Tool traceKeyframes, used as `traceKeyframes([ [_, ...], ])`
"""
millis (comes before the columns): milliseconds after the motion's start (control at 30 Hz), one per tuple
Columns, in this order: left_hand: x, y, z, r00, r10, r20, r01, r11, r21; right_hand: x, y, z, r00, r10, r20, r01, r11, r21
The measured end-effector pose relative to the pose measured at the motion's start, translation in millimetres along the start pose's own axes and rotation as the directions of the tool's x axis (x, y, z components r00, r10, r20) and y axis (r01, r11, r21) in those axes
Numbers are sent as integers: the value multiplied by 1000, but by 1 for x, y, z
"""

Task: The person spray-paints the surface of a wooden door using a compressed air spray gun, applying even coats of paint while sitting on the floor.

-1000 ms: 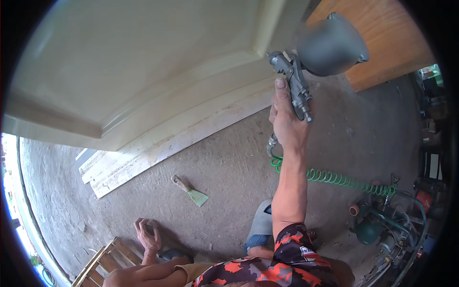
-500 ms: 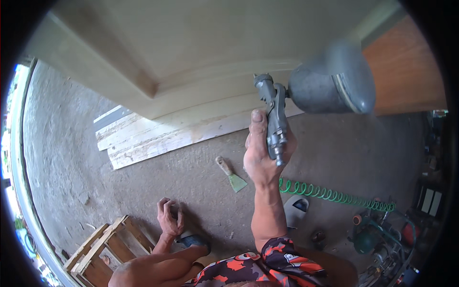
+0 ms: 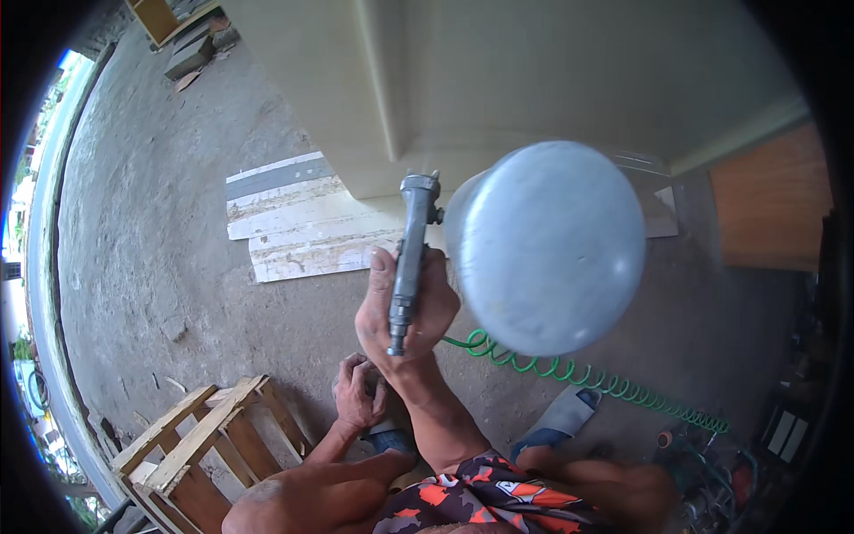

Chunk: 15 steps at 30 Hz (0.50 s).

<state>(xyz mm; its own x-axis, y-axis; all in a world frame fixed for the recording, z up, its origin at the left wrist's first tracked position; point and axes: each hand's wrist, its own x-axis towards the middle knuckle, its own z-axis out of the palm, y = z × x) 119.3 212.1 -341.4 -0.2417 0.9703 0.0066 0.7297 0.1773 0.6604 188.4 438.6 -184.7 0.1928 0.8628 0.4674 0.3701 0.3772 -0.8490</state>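
Note:
My right hand (image 3: pixel 425 307) is closed on a grey metal spray gun (image 3: pixel 414 218), held upright in the middle of view. Its big round silver cup (image 3: pixel 556 249) fills the area right of the handle. Beyond the gun is a cream glossy panel (image 3: pixel 551 62) with raised mouldings. A green coiled hose (image 3: pixel 543 374) runs rightward from behind that hand. My left hand (image 3: pixel 360 400) hangs low over my left shoe (image 3: pixel 387 440), fingers loosely curled and apart, holding nothing that shows; part of it sits behind my right forearm.
A wooden crate (image 3: pixel 200 445) stands at lower left. Worn white boards (image 3: pixel 311 258) lie under the panel on the concrete floor (image 3: pixel 151 222). An orange-brown board (image 3: pixel 765 214) is at right, dark compressor machinery (image 3: pixel 712 481) at lower right, blocks (image 3: pixel 191 58) at upper left.
The spray gun in my right hand has moved left and down and turned, its cup now facing me. My view has shifted, bringing more floor at upper left into sight.

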Motion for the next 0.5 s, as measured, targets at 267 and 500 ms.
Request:
traceKeyframes([
  [267,-31,-48,21,992,13,128,-18,999,41,-35,-9,53,866,-454,210,489,681,-545],
  [500,-51,-76,36,962,-43,271,33,999,41,-47,-12,63,972,-112,208,65,973,224],
])
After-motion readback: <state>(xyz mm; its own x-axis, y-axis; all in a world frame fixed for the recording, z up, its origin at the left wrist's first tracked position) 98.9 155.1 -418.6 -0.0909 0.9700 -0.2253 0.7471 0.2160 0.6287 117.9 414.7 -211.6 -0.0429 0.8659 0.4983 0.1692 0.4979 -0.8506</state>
